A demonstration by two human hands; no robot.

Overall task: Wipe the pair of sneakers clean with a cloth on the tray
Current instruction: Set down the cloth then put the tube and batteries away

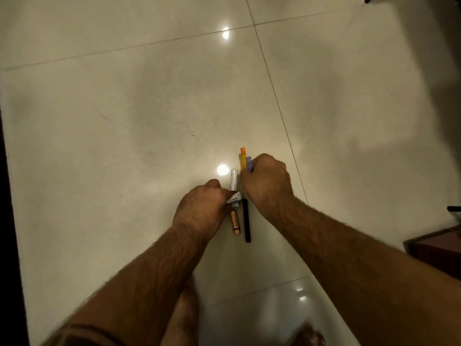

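No sneakers, cloth or tray are in view. On the pale tiled floor lies a small row of items: a white battery (233,179), a gold battery (235,222), a black pen-like stick (246,221) and a yellow marker with an orange tip (243,158). My left hand (202,208) pinches another white battery (234,198) between the first two. My right hand (267,181) is curled round a purple item (249,164) beside the yellow marker; most of that item is hidden in the fist.
Glossy floor tiles (149,108) with lamp reflections stretch ahead. A dark wooden piece of furniture (439,250) stands at the right edge and a dark strip (7,221) runs down the left. My bare feet (184,320) show at the bottom.
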